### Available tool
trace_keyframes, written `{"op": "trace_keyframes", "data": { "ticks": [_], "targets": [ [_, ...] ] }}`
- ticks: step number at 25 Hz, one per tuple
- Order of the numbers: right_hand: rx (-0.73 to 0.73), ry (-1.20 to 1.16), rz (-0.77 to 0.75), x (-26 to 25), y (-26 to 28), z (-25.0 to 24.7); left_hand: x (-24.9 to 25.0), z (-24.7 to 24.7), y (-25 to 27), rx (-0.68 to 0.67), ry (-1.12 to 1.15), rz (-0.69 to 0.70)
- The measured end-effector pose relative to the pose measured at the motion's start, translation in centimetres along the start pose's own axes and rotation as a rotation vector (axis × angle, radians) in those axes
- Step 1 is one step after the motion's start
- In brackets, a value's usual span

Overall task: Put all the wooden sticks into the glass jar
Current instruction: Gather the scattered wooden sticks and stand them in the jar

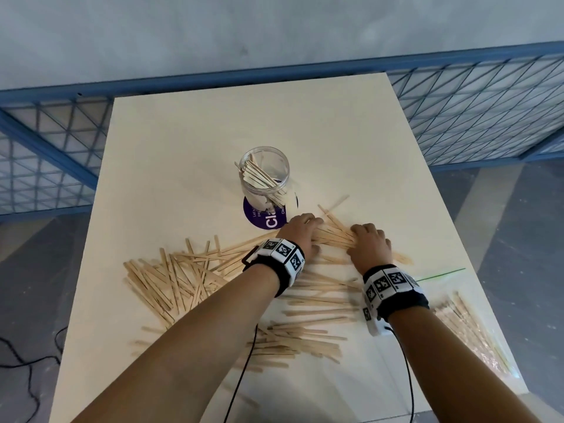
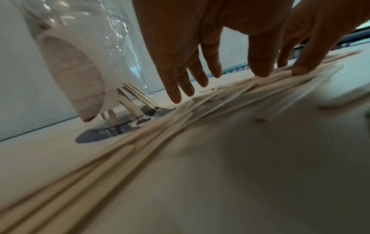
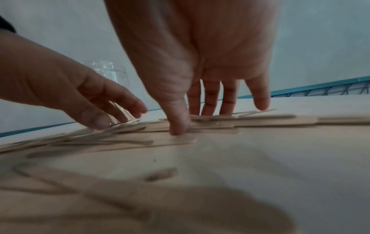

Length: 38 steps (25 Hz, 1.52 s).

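Loose wooden sticks (image 1: 299, 337) lie scattered across the near half of the surface (image 1: 189, 141), thickest toward its left edge. Beyond them, the left hand (image 1: 300, 236) and right hand (image 1: 370, 244) rest side by side, fingers spread and fairly straight, fingertips (image 3: 178, 128) pressing a small bunch of sticks (image 1: 334, 235) flat. Just past the left hand, near the middle, stands the glass jar (image 1: 264, 178), upright and partly filled with sticks.
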State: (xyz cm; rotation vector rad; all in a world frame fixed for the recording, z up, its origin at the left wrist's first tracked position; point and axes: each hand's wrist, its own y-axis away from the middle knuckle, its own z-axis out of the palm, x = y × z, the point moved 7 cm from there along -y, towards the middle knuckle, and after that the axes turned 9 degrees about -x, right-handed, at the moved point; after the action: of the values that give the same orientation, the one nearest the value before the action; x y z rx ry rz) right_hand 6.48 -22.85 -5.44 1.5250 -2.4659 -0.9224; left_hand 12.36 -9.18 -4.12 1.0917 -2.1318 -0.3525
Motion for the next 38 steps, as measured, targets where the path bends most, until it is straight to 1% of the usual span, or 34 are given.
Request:
{"op": "trace_keyframes", "data": {
  "ticks": [1,2,3,6,8,10,11,13,14,15,17,19,23,25,28,30,32,36,38],
  "targets": [
    [-0.007,-0.028,-0.011,0.0,0.0,0.1,0.3,0.6,-0.5,-0.056,-0.083,-0.02],
    [-0.017,-0.06,-0.02,0.1,0.0,0.3,0.5,1.0,-0.8,-0.072,-0.16,-0.038],
    [-0.028,-0.085,-0.028,0.3,0.0,0.3,0.6,1.2,-0.9,-0.057,-0.208,-0.044],
    [-0.047,-0.105,-0.046,1.0,0.0,0.2,-0.2,1.3,-0.9,-0.024,-0.183,-0.055],
    [-0.051,-0.05,-0.056,1.2,0.1,0.2,-1.3,1.1,-0.7,-0.023,-0.128,-0.087],
    [-0.056,0.057,-0.074,1.0,0.3,0.3,-1.6,0.9,-0.3,-0.036,-0.138,-0.116],
    [-0.059,0.107,-0.094,0.8,0.3,0.5,-1.3,0.9,-0.1,-0.041,-0.185,-0.107],
    [-0.067,0.186,-0.149,0.3,0.4,0.9,-0.4,1.3,0.1,-0.049,-0.29,-0.045],
    [-0.067,0.216,-0.173,0.1,0.5,1.2,0.0,1.5,0.3,-0.06,-0.305,-0.017],
    [-0.063,0.239,-0.189,-0.1,0.5,1.4,0.2,1.7,0.4,-0.078,-0.292,-0.009],
    [-0.05,0.271,-0.202,-0.5,0.8,1.4,0.1,1.9,0.6,-0.12,-0.24,-0.036],
    [-0.033,0.29,-0.215,-1.0,1.2,1.1,0.0,1.9,0.8,-0.146,-0.244,-0.054],
    [-0.016,0.3,-0.276,-2.3,1.9,0.3,-0.6,1.0,1.7,-0.115,-0.263,-0.045],
    [-0.013,0.316,-0.303,-3.1,2.1,0.0,-1.4,0.8,2.1,-0.128,-0.251,-0.05],
    [-0.059,0.304,-0.302,-3.7,2.4,0.0,-3.0,0.8,2.8,-0.168,-0.13,-0.097],
    [-0.087,0.264,-0.277,-3.6,2.6,0.0,-3.7,0.3,3.6,-0.121,0.0,-0.086],
    [-0.103,0.207,-0.242,-3.1,2.8,-0.1,-3.8,-0.3,4.6,-0.052,0.081,-0.054],
    [-0.1,0.118,-0.199,-2.4,3.7,-0.4,-3.1,-1.4,5.5,0.103,0.235,0.024],
    [-0.092,0.083,-0.194,-2.4,4.0,-0.6,-2.9,-2.2,5.3,0.205,0.345,0.051]
  ]
}}
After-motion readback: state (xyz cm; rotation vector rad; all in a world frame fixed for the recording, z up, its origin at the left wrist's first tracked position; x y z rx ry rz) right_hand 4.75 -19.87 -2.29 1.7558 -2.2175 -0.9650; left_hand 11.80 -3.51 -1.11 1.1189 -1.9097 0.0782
